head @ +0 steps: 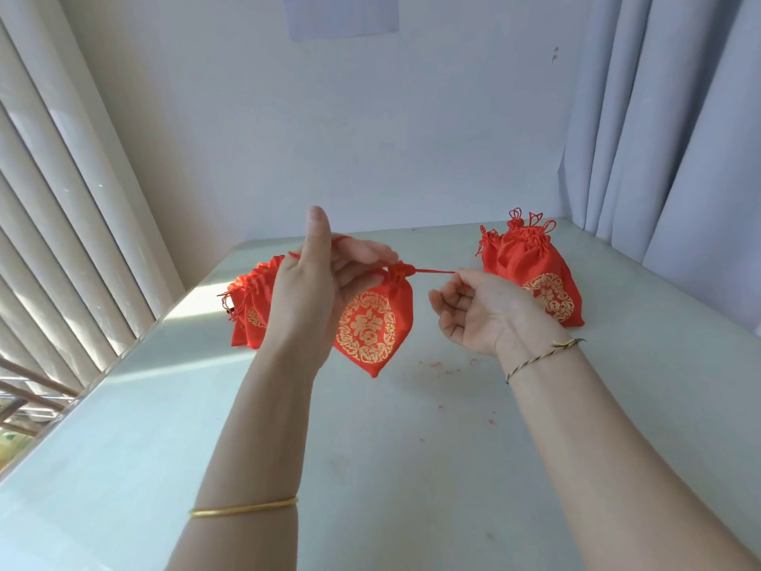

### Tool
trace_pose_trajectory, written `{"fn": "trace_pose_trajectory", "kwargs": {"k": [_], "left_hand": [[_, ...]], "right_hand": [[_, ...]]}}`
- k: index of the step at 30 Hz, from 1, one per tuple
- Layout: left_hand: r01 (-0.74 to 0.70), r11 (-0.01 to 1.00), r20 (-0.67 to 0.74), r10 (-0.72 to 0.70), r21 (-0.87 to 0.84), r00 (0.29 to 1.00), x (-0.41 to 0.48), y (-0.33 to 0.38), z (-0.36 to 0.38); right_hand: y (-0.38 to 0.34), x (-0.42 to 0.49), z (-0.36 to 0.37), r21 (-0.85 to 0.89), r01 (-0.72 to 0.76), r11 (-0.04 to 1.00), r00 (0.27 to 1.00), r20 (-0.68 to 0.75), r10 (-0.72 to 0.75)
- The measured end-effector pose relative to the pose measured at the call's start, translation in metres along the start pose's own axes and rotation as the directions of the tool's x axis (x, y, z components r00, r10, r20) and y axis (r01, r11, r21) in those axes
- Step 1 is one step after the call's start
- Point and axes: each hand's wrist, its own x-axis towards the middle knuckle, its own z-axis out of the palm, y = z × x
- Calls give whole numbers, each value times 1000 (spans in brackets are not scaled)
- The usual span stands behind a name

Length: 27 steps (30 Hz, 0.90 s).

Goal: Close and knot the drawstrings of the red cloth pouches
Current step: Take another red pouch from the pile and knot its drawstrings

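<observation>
Pale, glossy tabletop (412, 447) fills a bright corner, with a white wall (370, 138) behind, vertical blinds (61, 220) along one side and a grey-blue curtain (659, 117) along the other. Held above this surface, the red pouch (372, 323) with its gold emblem hangs between both hands, neck gathered tight. The left hand (306, 282), just left of the pouch, has its thumb upright and grips one end of the drawstring (432, 271). Just right of the pouch, the right hand (469, 311) pinches the other end, pulled taut. A heap of pouches (247, 311) lies behind and left of the held pouch. A second heap (531, 261) sits to its right.
</observation>
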Motion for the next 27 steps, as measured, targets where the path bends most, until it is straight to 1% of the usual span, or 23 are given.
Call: {"fn": "trace_pose_trajectory", "kwargs": {"k": [2, 4, 7, 9, 11, 13, 16, 19, 22, 27], "left_hand": [[58, 988, 19, -61, 140, 998, -1, -1, 1], [79, 945, 34, -95, 316, 995, -1, -2, -1], [52, 850, 116, -132, 524, 984, -3, 1, -1], [16, 811, 159, -134, 585, 978, -6, 3, 2], [-6, 800, 176, -125, 600, 976, -7, 4, 6], [-19, 793, 176, -111, 609, 978, -6, 3, 6], [-8, 808, 166, -111, 589, 980, -4, 2, 2], [4, 823, 175, -126, 568, 977, -3, 0, -1], [18, 829, 166, -134, 560, 977, -3, -1, -3], [59, 865, 124, -139, 499, 983, -2, -1, -4]], "right_hand": [[-4, -3, 3, -21, 81, 997, 997, 21, -80], [-11, -9, 6, -59, 180, 982, 982, 64, -176], [-17, -21, 14, -190, 342, 921, 936, 160, -314], [-16, -28, 21, -230, 403, 886, 906, 235, -351], [-13, -32, 25, -230, 443, 867, 880, 294, -372], [-10, -32, 27, -225, 449, 865, 874, 311, -373], [-9, -30, 25, -273, 390, 879, 901, 311, -304], [-5, -28, 25, -288, 363, 886, 887, 398, -235], [0, -28, 27, -357, 445, 821, 855, 440, -273], [0, -26, 23, -401, 524, 752, 830, 437, -346]]}}
